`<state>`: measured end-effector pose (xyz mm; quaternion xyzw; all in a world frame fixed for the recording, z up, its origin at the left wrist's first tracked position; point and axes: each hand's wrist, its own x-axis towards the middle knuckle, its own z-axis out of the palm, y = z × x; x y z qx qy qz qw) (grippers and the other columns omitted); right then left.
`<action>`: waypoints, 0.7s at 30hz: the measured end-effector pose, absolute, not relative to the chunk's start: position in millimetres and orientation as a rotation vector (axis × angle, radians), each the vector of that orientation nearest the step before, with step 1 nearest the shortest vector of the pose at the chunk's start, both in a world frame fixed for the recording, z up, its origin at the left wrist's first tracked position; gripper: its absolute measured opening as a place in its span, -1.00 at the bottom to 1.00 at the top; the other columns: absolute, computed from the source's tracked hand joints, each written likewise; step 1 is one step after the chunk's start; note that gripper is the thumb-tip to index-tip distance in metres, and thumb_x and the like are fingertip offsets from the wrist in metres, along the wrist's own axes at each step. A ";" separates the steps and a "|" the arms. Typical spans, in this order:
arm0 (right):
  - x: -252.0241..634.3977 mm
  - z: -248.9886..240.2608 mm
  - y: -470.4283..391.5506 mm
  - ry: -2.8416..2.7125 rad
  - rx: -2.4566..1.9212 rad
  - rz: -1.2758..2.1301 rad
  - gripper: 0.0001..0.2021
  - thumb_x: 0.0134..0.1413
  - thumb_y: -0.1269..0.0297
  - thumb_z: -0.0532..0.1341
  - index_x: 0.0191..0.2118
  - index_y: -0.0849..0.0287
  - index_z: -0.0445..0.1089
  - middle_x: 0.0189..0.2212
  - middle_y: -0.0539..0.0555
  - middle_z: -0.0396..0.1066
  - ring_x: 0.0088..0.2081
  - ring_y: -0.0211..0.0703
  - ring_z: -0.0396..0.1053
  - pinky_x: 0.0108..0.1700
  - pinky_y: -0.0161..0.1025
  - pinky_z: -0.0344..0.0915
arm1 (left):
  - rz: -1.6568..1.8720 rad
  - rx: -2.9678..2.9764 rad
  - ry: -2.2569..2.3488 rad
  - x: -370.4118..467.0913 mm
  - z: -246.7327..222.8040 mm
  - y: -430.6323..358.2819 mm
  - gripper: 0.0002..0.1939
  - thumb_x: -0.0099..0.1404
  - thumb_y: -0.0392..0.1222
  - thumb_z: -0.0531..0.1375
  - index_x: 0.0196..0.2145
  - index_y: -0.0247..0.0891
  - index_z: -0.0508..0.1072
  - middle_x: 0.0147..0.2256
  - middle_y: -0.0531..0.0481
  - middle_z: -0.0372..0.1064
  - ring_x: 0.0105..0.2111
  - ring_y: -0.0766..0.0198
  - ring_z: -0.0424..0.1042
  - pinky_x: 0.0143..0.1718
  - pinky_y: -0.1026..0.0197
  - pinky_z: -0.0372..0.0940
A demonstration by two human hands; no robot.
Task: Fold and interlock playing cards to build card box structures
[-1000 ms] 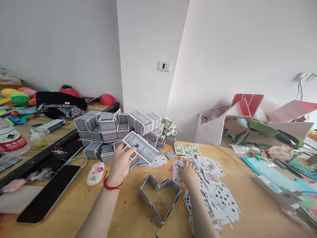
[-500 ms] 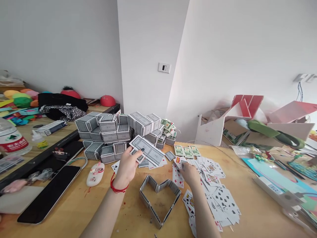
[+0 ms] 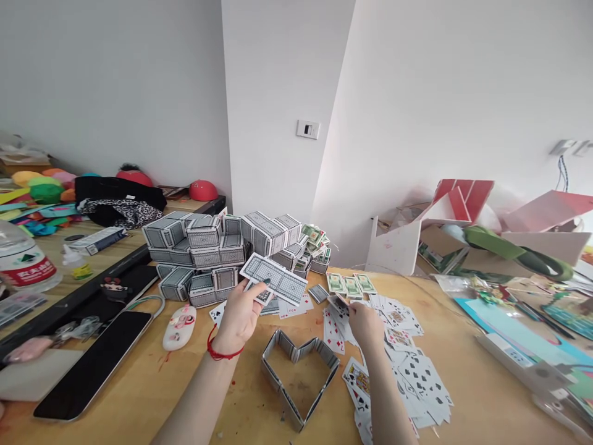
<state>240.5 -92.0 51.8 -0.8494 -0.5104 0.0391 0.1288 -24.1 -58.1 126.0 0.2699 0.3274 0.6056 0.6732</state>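
Observation:
My left hand [image 3: 239,315] pinches a few joined playing cards [image 3: 274,279], their blue-grey patterned backs turned up, raised a little above the table. Over the loose cards on the right, my right hand [image 3: 365,321] is closed on a playing card [image 3: 340,304] held by its edge. A heart-shaped frame of folded cards [image 3: 278,380] stands on the table between my forearms. Face-up cards [image 3: 419,377] lie spread beneath and beside my right arm. Behind my left hand rises a stack of boxes folded from cards [image 3: 204,253].
A white mouse [image 3: 179,327] and a dark phone [image 3: 95,364] lie at the left. Green-backed cards [image 3: 351,284] sit behind my right hand. A power strip [image 3: 523,364] is at the right, with cardboard pieces [image 3: 393,244] behind. A large bottle [image 3: 25,259] stands far left.
My right hand has shifted slightly right, and the card in it has tilted. The joined cards in my left hand have moved slightly left. The heart-shaped frame stays in place.

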 end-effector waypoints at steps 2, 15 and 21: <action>242.8 51.9 -92.2 -1.451 -2.447 0.108 -0.75 0.10 0.31 0.00 -0.35 0.15 0.43 -0.45 0.17 0.46 -0.40 -0.06 0.39 -0.49 -0.31 0.05 | 1.344 0.578 0.718 -24.4 126.9 -58.5 -0.67 0.01 -0.47 0.21 -0.23 -0.26 0.44 -0.23 -0.07 0.49 -0.22 0.17 0.48 -0.25 0.21 0.40; 242.2 60.0 -92.9 -0.990 -1.765 0.462 -0.87 -0.04 0.21 0.10 -0.46 0.12 0.16 -0.68 -0.08 0.23 -0.64 -0.26 0.17 -0.58 -0.34 0.06 | 1.038 0.192 0.445 -34.5 130.5 -53.2 -0.61 0.17 -0.48 0.01 -0.03 -0.39 0.28 -0.09 -0.25 0.42 -0.08 0.00 0.41 -0.04 -0.27 0.24; 194.7 78.1 -91.5 -0.871 -1.135 0.959 -0.71 -0.18 0.16 0.26 -0.50 0.13 0.10 -0.42 0.04 0.39 -0.44 -0.22 0.39 -0.39 -0.25 0.34 | 1.002 0.192 0.342 -31.0 133.8 -59.1 -0.60 0.16 -0.48 0.01 -0.03 -0.37 0.29 -0.10 -0.23 0.42 -0.04 -0.01 0.37 0.02 -0.30 0.17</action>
